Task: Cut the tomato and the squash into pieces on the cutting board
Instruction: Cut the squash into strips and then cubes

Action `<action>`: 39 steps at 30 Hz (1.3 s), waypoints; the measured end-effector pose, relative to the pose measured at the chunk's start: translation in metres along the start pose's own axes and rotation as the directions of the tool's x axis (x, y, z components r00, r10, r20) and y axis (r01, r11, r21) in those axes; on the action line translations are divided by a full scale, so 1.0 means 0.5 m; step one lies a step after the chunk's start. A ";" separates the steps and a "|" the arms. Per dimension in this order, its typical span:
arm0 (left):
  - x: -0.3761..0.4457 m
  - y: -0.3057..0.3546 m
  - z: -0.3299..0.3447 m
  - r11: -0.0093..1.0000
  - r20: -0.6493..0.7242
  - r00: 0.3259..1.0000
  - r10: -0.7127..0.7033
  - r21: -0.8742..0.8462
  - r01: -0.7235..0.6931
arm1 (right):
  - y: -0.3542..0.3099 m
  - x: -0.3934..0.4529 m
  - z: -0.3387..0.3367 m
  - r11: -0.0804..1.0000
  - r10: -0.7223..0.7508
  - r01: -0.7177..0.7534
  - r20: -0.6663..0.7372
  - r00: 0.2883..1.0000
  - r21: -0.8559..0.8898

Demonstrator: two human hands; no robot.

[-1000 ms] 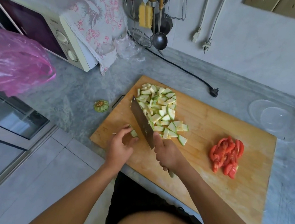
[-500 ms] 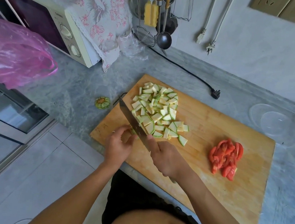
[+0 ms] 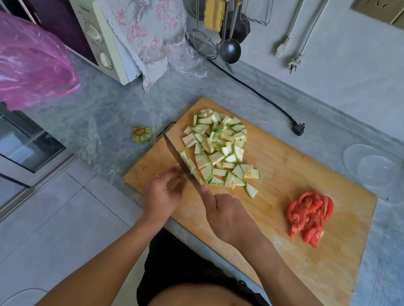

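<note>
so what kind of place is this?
Most likely a home kitchen: a microwave on a grey stone counter, ladle and strainer hung on the wall, and a wooden cutting board with chopped squash.

Knife [image 3: 181, 161] swung from the pile's near edge a second ago out to the left flank of the squash pieces [image 3: 218, 150], blade now angled, tip toward the board's left rim. Left hand [image 3: 162, 195] closed in against the blade. Loose squash piece once beside the left fingers now hidden.
</note>
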State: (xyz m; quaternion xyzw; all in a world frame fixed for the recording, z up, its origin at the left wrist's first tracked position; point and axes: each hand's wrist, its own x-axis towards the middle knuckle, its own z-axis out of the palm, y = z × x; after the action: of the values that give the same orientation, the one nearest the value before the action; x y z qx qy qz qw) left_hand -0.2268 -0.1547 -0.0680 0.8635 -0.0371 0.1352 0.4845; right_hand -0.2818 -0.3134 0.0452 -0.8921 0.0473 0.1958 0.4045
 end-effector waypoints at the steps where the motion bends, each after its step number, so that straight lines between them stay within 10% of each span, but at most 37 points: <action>1: 0.000 0.001 0.002 1.000 -0.005 1.000 0.003 0.000 -0.003 | -0.001 0.001 0.002 1.000 -0.004 0.004 0.004 1.000 -0.004; 39: 0.024 -0.030 0.005 0.980 0.108 0.974 0.199 -0.002 -0.200 | 0.015 0.018 0.022 0.991 0.022 -0.023 -0.011 1.000 -0.129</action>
State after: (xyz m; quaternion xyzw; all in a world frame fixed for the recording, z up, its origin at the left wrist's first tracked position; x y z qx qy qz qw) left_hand -0.2119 -0.1481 -0.0785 0.8637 -0.1490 0.1368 0.4617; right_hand -0.2789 -0.3096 0.0301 -0.9166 0.0466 0.1990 0.3436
